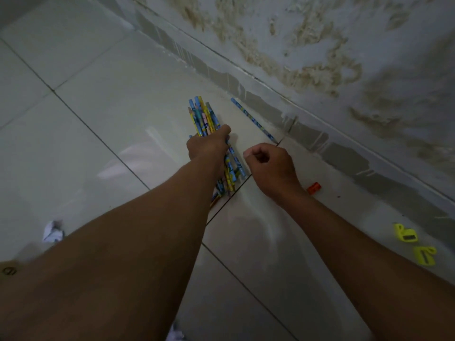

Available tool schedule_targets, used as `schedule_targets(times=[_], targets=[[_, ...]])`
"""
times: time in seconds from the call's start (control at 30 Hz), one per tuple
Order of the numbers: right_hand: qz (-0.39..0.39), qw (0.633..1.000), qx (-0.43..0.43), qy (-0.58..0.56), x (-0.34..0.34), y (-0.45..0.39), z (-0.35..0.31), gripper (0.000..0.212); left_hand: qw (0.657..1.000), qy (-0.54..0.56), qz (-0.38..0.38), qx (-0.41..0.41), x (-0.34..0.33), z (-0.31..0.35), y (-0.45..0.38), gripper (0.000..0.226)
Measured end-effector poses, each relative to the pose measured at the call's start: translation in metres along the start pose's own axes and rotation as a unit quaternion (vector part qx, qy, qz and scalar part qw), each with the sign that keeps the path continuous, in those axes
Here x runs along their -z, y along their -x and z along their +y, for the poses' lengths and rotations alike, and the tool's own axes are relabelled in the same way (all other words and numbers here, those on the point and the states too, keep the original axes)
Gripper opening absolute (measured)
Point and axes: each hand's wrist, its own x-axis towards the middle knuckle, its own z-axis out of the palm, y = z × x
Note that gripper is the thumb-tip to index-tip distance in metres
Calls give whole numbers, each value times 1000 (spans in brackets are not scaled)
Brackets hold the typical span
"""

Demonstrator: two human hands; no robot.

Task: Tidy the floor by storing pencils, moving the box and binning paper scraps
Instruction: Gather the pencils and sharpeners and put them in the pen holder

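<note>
Two hands are out over the tiled floor [98,119] near the base of a stained wall [320,45]. Left hand [208,145] has its fingers wrapped round a bundle of pencils [203,116], blue and yellow patterned, ends sticking out past the hand on both the far and near sides; the near ends sit over a tile joint. Cannot tell if the bundle is lifted or touching the floor. Right hand [269,166] is just beside the bundle, fingers curled into a loose fist, nothing visible in it.

One single blue pencil [253,120] lies alone on the floor, beyond the right hand, angled along the skirting tile [307,136], apart from the bundle.

Orange sharpener [314,188] lies on the floor just right of the right wrist. Two yellow sharpeners [406,235] [424,255] lie further right, close to each other, near the wall.

Crumpled paper scrap [52,231] lies on the floor left of the left forearm. Another pale scrap [175,334] peeks out at the bottom edge, partly hidden by the forearm. Brown edge with a small round mark [8,269] at far left, too cropped to identify.
</note>
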Motion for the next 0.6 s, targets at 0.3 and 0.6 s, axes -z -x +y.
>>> schedule_targets(times=[0.3,0.6], targets=[[53,971,4,234,1,-47,15,33,999,-32,-15,-2,13,0,-6,24],[73,957,-46,277,-6,-52,10,19,998,55,-34,23,22,1,-4,11]])
